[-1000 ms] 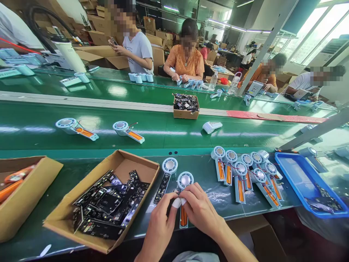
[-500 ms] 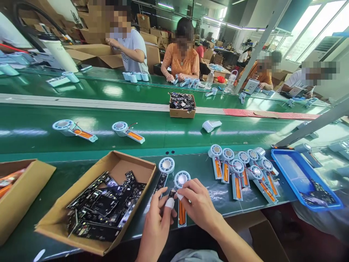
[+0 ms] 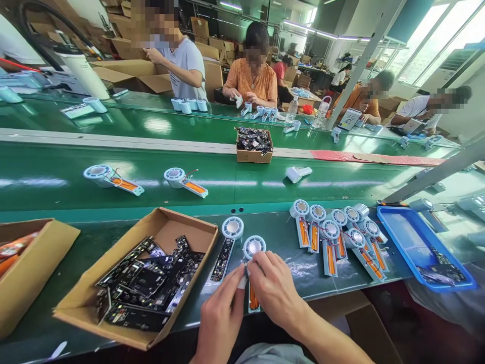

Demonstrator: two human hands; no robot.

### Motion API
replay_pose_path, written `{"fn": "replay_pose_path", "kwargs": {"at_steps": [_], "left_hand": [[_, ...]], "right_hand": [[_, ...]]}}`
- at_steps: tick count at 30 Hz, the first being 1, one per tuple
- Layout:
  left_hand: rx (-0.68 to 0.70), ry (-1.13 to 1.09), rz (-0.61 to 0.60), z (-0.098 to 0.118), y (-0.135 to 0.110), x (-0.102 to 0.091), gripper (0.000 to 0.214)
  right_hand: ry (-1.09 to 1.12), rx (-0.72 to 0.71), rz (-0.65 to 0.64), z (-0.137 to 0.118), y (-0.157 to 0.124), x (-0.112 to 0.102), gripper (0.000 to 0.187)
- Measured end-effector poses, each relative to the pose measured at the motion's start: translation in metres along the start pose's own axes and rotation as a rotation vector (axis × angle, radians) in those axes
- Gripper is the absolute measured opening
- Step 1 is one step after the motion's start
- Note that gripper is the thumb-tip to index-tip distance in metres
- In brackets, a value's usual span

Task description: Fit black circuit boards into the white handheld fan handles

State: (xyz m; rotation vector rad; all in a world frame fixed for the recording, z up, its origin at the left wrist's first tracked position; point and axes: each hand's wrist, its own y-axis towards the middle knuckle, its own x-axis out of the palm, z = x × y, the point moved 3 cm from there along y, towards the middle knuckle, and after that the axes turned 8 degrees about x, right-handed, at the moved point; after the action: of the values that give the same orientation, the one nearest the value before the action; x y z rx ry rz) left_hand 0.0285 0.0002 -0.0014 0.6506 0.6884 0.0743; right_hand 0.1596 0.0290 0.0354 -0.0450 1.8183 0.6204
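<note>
Both my hands work on one fan half-shell (image 3: pixel 253 263) lying on the green bench right before me. My left hand (image 3: pixel 222 316) comes in from below, its taped fingertip pressed to the handle just below the round head. My right hand (image 3: pixel 275 288) lies over the handle from the right, fingers curled down upon it; the orange battery (image 3: pixel 253 302) shows beneath my palm. Both hands pinch at the same spot on the shell, fingertips touching each other; whether a small part sits between them I cannot tell.

Just left of this piece lies a second shell (image 3: pixel 228 241), its handle fitted with a dark circuit board, untouched. Further left stands an open carton (image 3: pixel 178 230) of black circuit boards, near my left hand but apart from it. A second carton (image 3: pixel 45 253) sits at the far left edge.

To the right, a cluster of shells with batteries (image 3: pixel 333 232) lies in a fan-shaped row, well apart from my right hand. Beyond it rests a blue tray (image 3: pixel 394 222) holding a few dark boards.

On the belt (image 3: pixel 56 177) behind the bench lie two more shells and a closed white fan. Across it, other persons sit at their own work.
</note>
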Motion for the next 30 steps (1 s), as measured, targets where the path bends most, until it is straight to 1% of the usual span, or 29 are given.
{"fn": "replay_pose_path", "kwargs": {"at_steps": [3,5,7,10,12,15,16,18,20,22,23,25,26,28,30], "left_hand": [[-0.057,-0.082,-0.050,-0.004,0.004,-0.005,0.028],[-0.127,-0.174,-0.103,-0.009,0.007,-0.009,0.029],[-0.209,-0.275,-0.159,-0.014,0.009,-0.012,0.029],[-0.282,-0.369,-0.222,-0.019,0.013,-0.017,0.029],[-0.290,-0.387,-0.237,-0.020,0.015,-0.018,0.028],[-0.299,-0.386,-0.240,-0.019,0.015,-0.017,0.029],[-0.316,-0.385,-0.249,-0.019,0.015,-0.015,0.029],[-0.375,-0.385,-0.275,-0.018,0.012,-0.013,0.031],[-0.438,-0.374,-0.289,-0.017,0.008,-0.013,0.034],[-0.481,-0.358,-0.299,-0.017,0.004,-0.013,0.038],[-0.495,-0.356,-0.307,-0.017,0.003,-0.013,0.039],[-0.507,-0.360,-0.319,-0.017,0.000,-0.011,0.041],[-0.505,-0.353,-0.327,-0.018,0.000,-0.010,0.042],[-0.474,-0.295,-0.332,-0.018,0.000,-0.008,0.043],[-0.372,-0.197,-0.319,-0.017,0.001,-0.006,0.043]], "right_hand": [[0.150,0.035,-0.054,0.007,0.002,0.000,0.019],[0.287,0.094,-0.103,0.016,0.005,-0.002,0.016],[0.450,0.132,-0.181,0.024,0.009,-0.002,0.017],[0.666,0.100,-0.294,0.029,0.014,-0.001,0.015],[0.725,0.097,-0.298,0.029,0.015,0.002,0.011],[0.713,0.174,-0.254,0.027,0.014,0.004,0.017],[0.714,0.189,-0.255,0.027,0.013,0.003,0.019],[0.730,0.228,-0.247,0.029,0.009,-0.001,0.016],[0.744,0.353,-0.241,0.038,0.003,-0.006,0.014],[0.729,0.548,-0.282,0.050,-0.007,-0.007,0.018],[0.720,0.637,-0.320,0.055,-0.012,-0.005,0.020],[0.740,0.747,-0.376,0.059,-0.020,0.004,0.027],[0.778,0.780,-0.370,0.059,-0.022,0.009,0.029],[0.898,0.835,-0.306,0.056,-0.023,0.020,0.029],[0.983,0.862,-0.203,0.050,-0.020,0.027,0.023]]}}
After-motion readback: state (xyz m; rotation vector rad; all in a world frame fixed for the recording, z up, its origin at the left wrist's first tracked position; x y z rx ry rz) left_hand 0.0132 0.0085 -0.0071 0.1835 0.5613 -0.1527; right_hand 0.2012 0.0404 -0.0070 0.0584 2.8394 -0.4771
